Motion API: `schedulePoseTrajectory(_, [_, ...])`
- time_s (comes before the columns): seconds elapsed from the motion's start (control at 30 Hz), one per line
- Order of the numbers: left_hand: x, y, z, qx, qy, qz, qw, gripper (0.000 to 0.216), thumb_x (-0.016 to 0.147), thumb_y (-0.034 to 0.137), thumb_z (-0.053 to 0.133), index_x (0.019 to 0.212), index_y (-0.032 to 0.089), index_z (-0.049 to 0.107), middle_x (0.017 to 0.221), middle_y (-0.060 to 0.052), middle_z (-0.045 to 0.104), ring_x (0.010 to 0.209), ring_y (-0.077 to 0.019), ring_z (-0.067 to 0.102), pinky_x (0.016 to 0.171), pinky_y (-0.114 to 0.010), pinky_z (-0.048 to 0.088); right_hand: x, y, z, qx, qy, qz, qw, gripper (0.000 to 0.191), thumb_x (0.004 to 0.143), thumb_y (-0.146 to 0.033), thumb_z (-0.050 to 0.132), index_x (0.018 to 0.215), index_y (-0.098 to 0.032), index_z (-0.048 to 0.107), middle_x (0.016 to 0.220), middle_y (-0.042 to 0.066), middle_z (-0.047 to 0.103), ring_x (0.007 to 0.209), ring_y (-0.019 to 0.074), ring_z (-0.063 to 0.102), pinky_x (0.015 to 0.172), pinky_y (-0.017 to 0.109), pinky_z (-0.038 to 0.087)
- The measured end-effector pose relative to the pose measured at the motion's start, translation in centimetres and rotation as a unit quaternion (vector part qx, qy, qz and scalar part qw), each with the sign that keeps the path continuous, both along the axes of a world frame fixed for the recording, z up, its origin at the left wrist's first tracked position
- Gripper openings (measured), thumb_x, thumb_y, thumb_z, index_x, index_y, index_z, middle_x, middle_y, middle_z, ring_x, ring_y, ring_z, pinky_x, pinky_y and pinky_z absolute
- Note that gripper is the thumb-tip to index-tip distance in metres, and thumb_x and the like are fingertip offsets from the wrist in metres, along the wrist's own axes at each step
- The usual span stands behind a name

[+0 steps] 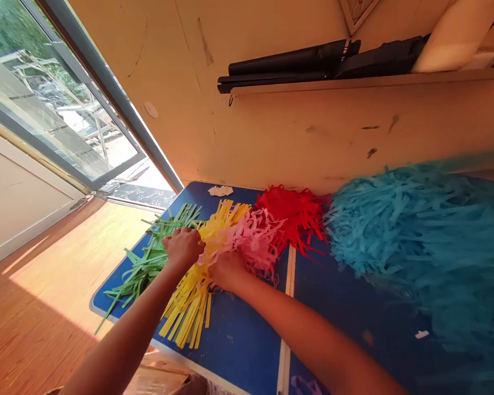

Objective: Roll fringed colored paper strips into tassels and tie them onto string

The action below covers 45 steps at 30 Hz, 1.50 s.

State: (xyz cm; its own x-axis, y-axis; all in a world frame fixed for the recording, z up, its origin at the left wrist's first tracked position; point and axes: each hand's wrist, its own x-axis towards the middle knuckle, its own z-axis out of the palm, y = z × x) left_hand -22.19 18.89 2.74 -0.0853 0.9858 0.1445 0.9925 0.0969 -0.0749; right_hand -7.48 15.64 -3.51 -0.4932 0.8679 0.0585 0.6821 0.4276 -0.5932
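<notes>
Several bundles of cut paper strips lie side by side on a blue table [247, 334]. My left hand [184, 247] is over the border between the green strips [148, 263] and the yellow strips [191, 307]. Its fingers are curled, and what they hold, if anything, is hidden. Among the crinkled pink strips [257, 238], my right hand [226, 270] is closed on their near-left side; the strips partly cover its fingers. Red strips [292, 214] sit just right of the pink ones.
A large heap of blue strips [395, 230] covers the table's right side. White scraps [220, 191] lie near the wall. Above the table, a shelf [354, 83] carries black rolls [288, 59]. An open doorway [144, 175] is at the left, beyond the wooden floor [45, 307].
</notes>
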Motion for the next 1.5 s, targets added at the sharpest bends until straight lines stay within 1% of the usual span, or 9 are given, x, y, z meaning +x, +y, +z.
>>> schedulePoseTrajectory(0.27, [1.7, 0.4, 2.4, 0.015, 0.037, -0.017, 0.999, 0.031, 0.088, 0.025, 0.042, 0.091, 0.02, 0.072, 0.092, -0.012, 0.071, 0.096, -0.0325, 0.062, 0.089, -0.052, 0.032, 2.3, 0.6, 0.5, 0.055, -0.048, -0.025, 0.997, 0.06, 0.092, -0.041, 0.054, 0.142, -0.01, 0.043, 0.136, 0.02, 0.055, 0.123, 0.031, 0.052, 0.104, 0.045, 0.037])
schedulePoseTrajectory(0.43, [2.5, 1.3, 4.3, 0.059, 0.064, 0.003, 0.996, 0.032, 0.089, 0.015, 0.038, 0.09, 0.018, 0.07, 0.096, -0.013, 0.07, 0.102, -0.0312, 0.06, 0.095, -0.053, 0.027, 2.4, -0.1, 0.3, 0.082, -0.094, 0.059, 0.99, 0.053, 0.087, -0.054, 0.058, 0.123, -0.015, 0.062, 0.123, 0.014, 0.066, 0.13, 0.0321, 0.043, 0.114, 0.053, 0.019])
schedulePoseTrajectory(0.73, [-2.5, 4.0, 16.3, 0.296, -0.044, 0.144, 0.943, 0.043, 0.096, 0.03, 0.026, 0.115, 0.008, 0.057, 0.116, -0.018, 0.063, 0.104, -0.0329, 0.06, 0.078, -0.053, 0.04, 1.9, -1.5, -0.5, 0.068, -0.127, 0.043, 0.989, 0.051, 0.092, -0.056, 0.05, 0.115, -0.014, 0.066, 0.13, 0.017, 0.06, 0.127, 0.0339, 0.045, 0.107, 0.056, 0.027])
schedulePoseTrajectory(0.83, [-0.2, 3.8, 20.0, 0.44, -0.086, 0.084, 0.89, 0.045, 0.1, 0.035, 0.022, 0.122, 0.01, 0.052, 0.127, -0.014, 0.054, 0.117, -0.0284, 0.054, 0.075, -0.05, 0.035, 2.2, -2.1, 0.5, 0.071, -0.14, 0.054, 0.986, 0.047, 0.089, -0.051, 0.057, 0.116, -0.013, 0.067, 0.132, 0.018, 0.059, 0.128, 0.0356, 0.045, 0.108, 0.058, 0.025])
schedulePoseTrajectory(0.9, [3.0, 3.4, 20.6, 0.403, -0.008, -0.037, 0.914, 0.041, 0.098, 0.031, 0.028, 0.116, 0.009, 0.057, 0.118, -0.015, 0.058, 0.113, -0.0287, 0.057, 0.075, -0.05, 0.036, 3.3, -3.4, 1.6, 0.097, -0.133, 0.072, 0.984, 0.042, 0.088, -0.047, 0.06, 0.111, -0.013, 0.069, 0.132, 0.017, 0.059, 0.129, 0.0374, 0.043, 0.109, 0.059, 0.023])
schedulePoseTrajectory(1.0, [8.7, 1.6, 18.1, 0.265, 0.16, -0.224, 0.924, 0.026, 0.09, 0.023, 0.041, 0.093, 0.014, 0.065, 0.093, -0.012, 0.066, 0.098, -0.0313, 0.064, 0.087, -0.053, 0.04, 6.6, -6.7, 3.5, 0.125, -0.061, 0.093, 0.986, 0.034, 0.091, -0.045, 0.057, 0.105, -0.016, 0.07, 0.127, 0.011, 0.063, 0.124, 0.0342, 0.048, 0.109, 0.056, 0.027])
schedulePoseTrajectory(1.17, [15.8, -4.3, 9.5, 0.183, 0.132, -0.384, 0.896, 0.017, 0.086, 0.015, 0.05, 0.084, 0.017, 0.066, 0.088, -0.008, 0.071, 0.084, -0.0267, 0.067, 0.091, -0.048, 0.043, 13.9, -12.1, 5.4, -0.011, 0.139, -0.002, 0.99, 0.057, 0.089, -0.033, 0.059, 0.141, -0.019, 0.044, 0.127, 0.01, 0.064, 0.109, 0.0251, 0.061, 0.098, 0.042, 0.045])
schedulePoseTrajectory(1.3, [18.9, -7.6, 4.8, 0.167, 0.048, -0.441, 0.881, 0.017, 0.085, 0.011, 0.051, 0.089, 0.017, 0.066, 0.086, -0.006, 0.074, 0.082, -0.0252, 0.068, 0.084, -0.043, 0.048, 17.3, -13.8, 4.7, -0.112, 0.297, -0.094, 0.944, 0.056, 0.088, -0.019, 0.05, 0.142, -0.028, 0.041, 0.11, 0.002, 0.069, 0.09, 0.0179, 0.067, 0.081, 0.032, 0.051])
schedulePoseTrajectory(1.5, [20.5, -10.6, 2.0, 0.247, -0.045, -0.478, 0.842, 0.019, 0.09, 0.012, 0.046, 0.093, 0.017, 0.064, 0.098, -0.007, 0.076, 0.095, -0.0246, 0.069, 0.089, -0.041, 0.048, 16.8, -12.3, 1.5, -0.236, 0.488, -0.179, 0.821, 0.041, 0.083, -0.029, 0.057, 0.124, -0.023, 0.054, 0.085, -0.002, 0.06, 0.063, 0.0131, 0.061, 0.062, 0.027, 0.047])
